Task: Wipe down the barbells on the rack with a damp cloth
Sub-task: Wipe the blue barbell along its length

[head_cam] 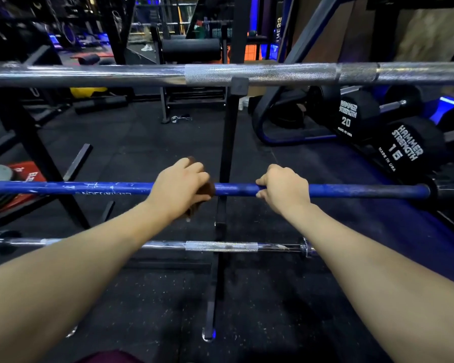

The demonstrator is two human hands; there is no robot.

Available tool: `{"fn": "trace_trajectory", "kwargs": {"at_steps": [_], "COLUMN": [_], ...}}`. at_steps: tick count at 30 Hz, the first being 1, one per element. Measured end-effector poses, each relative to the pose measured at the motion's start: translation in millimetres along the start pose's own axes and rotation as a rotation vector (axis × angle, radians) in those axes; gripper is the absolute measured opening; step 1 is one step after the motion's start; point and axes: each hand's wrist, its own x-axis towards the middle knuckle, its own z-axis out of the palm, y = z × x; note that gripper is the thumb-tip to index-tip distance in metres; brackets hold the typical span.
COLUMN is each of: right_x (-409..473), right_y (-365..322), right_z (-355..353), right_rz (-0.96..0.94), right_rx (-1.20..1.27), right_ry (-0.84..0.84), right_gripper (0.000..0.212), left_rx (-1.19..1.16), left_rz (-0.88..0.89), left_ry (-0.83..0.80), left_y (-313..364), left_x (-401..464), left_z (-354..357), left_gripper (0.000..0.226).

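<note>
Head view looks down on the blue barbell [89,188], the middle of three bars lying level across the black rack upright [228,142], its long axis running straight left to right across the picture. The left hand [178,188] is curled over this bar just left of the upright, with a brown cloth [206,189] bunched under the palm and wrapped on the shaft; only its edges show past the knuckles and below the wrist. The right hand [283,188] grips the bare shaft just beyond the upright, fingers wrapped over the top and thumb side toward the cloth, so it seems to be steadying the bar rather than wiping. The two hands sit close together, with a short stretch of blue paint between them. From the cloth, most of the unwiped-looking length, scuffed and chipped white, lies to the left; to the right the bar runs on to a dark collar [427,191] near the Hammer Strength dumbbells [406,150]. My judgement is that the next stroke will have to travel along that axis, and the left hand is the one placed to make it. Above hangs a knurled chrome barbell [260,73], and below, nearer the person, a shorter chrome bar [220,246], over black rubber flooring [142,142].
</note>
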Motion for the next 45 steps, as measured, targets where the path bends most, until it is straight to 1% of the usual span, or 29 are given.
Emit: {"fn": "trace_trajectory", "kwargs": {"at_steps": [1, 4, 5, 8, 10, 13, 17, 22, 27, 30, 33, 35, 38, 40, 43, 45], "right_x": [0.2, 0.3, 0.1, -1.6, -0.8, -0.1, 1.8, 2.8, 4.0, 2.4, 1.0, 0.7, -0.9, -0.6, 1.8, 1.7], "right_y": [-1.3, -2.3, -2.5, 0.6, 1.1, 0.2, 1.3, 3.1, 0.7, -0.6, -2.7, -3.8, -5.1, -5.4, -2.2, 0.8], "right_z": [-0.4, -0.9, -0.8, 0.3, 1.6, 1.4, 3.1, 4.1, 4.7, 2.8, 0.3, -0.9, -0.1, 0.7, 1.3, 3.3], "right_rz": [0.001, 0.008, 0.002, -0.008, -0.015, -0.014, -0.021, -0.019, -0.007, 0.005, 0.011, 0.015, 0.017, 0.009, -0.006, -0.016], "right_rx": [0.001, 0.009, 0.004, 0.008, 0.011, 0.001, -0.034, 0.000, -0.026, -0.028, -0.016, -0.015, -0.031, -0.037, -0.026, -0.015], "right_ry": [0.002, 0.006, 0.007, 0.008, 0.012, 0.013, 0.018, 0.011, 0.008, 0.007, -0.002, -0.007, -0.008, -0.008, -0.007, 0.009], "right_gripper": [0.029, 0.029, 0.028, 0.027, 0.027, 0.028, 0.029, 0.028, 0.027, 0.027, 0.027, 0.028, 0.028, 0.027, 0.025, 0.024], "left_rx": [0.008, 0.053, 0.060, -0.044, -0.090, -0.126, -0.146, -0.256, -0.191, -0.215, -0.242, -0.278, -0.332, -0.360, -0.453, -0.453], "left_rz": [0.017, 0.140, 0.144, 0.084, 0.013, -0.024, -0.041, -0.211, -0.116, -0.122, -0.213, -0.299, -0.449, -0.526, -0.592, -0.601], "left_ry": [0.003, 0.060, 0.086, 0.157, 0.196, 0.219, 0.217, 0.308, 0.282, 0.282, 0.294, 0.270, 0.182, 0.161, 0.149, 0.099], "left_y": [7.5, 36.5, 37.4, 15.4, -0.8, 7.2, 26.1, -3.5, 25.5, 16.8, -8.3, -17.1, -11.9, -4.2, 4.0, 5.3], "left_x": [2.4, 20.6, 23.5, 7.8, -4.4, 1.4, 15.4, -6.3, 9.6, 5.4, -13.4, -18.8, -12.7, -7.6, -3.8, -3.0], "left_z": [0.2, 2.5, 3.4, 14.6, 19.4, 18.1, 21.4, 33.8, 25.1, 31.2, 35.3, 32.3, 23.9, 22.0, 23.4, 22.1], "left_gripper": [0.033, 0.034, 0.035, 0.035, 0.034, 0.032, 0.036, 0.039, 0.039, 0.040, 0.039, 0.039, 0.040, 0.040, 0.039, 0.043]}}
